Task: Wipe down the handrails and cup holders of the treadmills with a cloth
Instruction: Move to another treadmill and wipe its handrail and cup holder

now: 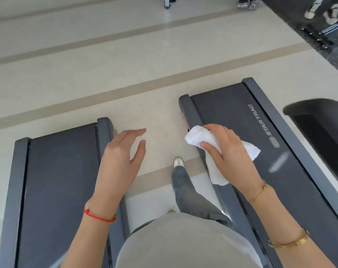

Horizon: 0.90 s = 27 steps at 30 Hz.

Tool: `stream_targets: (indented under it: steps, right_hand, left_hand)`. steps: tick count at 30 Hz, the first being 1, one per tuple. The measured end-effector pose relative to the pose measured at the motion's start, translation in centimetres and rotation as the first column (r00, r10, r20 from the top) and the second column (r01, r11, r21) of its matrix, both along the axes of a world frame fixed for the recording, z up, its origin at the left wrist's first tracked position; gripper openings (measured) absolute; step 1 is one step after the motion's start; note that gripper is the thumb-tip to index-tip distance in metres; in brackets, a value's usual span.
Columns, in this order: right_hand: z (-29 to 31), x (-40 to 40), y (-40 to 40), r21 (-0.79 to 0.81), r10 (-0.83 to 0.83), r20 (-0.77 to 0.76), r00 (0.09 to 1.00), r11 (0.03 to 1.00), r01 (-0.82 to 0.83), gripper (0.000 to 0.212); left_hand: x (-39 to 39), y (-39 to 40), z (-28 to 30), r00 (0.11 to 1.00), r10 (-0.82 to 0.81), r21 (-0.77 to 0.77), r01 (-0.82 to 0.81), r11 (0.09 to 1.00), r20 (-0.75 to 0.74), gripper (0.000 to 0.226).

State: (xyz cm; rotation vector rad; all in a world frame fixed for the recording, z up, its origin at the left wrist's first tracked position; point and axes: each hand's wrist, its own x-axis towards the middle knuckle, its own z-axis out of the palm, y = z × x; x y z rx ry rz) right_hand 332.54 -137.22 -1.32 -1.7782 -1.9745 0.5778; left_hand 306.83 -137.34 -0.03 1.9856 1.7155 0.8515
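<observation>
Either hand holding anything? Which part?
The right hand grips the white cloth around its bunched middle, with loose ends sticking out on both sides. The left hand is open and holds nothing.

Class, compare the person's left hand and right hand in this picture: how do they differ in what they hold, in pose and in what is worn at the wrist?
The left hand is empty with relaxed fingers; the right hand grips a white cloth. The left wrist has a red string; the right a gold bracelet. Both are held out above the floor between treadmills.

Part of the white cloth [201, 138] is covered by the right hand [230, 151]. The left treadmill [57, 180] is cut off at the lower edge, the right treadmill [251, 132] at lower right. Shoes [319, 10] at upper right are cropped by the top edge.
</observation>
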Motion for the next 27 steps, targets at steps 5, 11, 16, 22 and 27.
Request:
stream_targets:
  steps: [5, 11, 16, 22, 27]
  right_hand:
    - [-0.5, 0.3, 9.3, 0.012, 0.004, -0.024, 1.0, 1.0, -0.004, 0.043]
    - [0.0, 1.9, 21.5, 0.036, -0.014, -0.054, 0.998, 0.999, 0.016, 0.041]
    - [0.2, 3.6, 30.1, 0.029, -0.029, -0.057, 0.998, 0.999, 0.031, 0.039]
    - [0.1, 5.2, 38.9, 0.016, -0.073, -0.053, 0.996, 0.997, 0.074, 0.04]
    - [-0.9, 6.1, 46.8, -0.001, -0.157, -0.064, 0.986, 0.988, 0.157, 0.039]
  left_hand:
    - [0.7, 9.1, -0.1, 0.999, 0.033, -0.022, -0.033, 0.999, 0.008, 0.028]
    - [2.3, 21.3, 1.0, 0.999, 0.036, -0.004, -0.036, 0.999, -0.035, 0.029]
    - [3.8, 29.8, 1.3, 0.999, 0.031, -0.009, -0.031, 0.999, -0.04, 0.027]
    - [5.1, 40.0, 0.9, 0.999, -0.005, -0.009, 0.004, 1.0, -0.034, 0.027]
    - [5.8, 50.4, -0.5, 0.995, -0.088, -0.016, 0.088, 0.996, -0.037, 0.027]
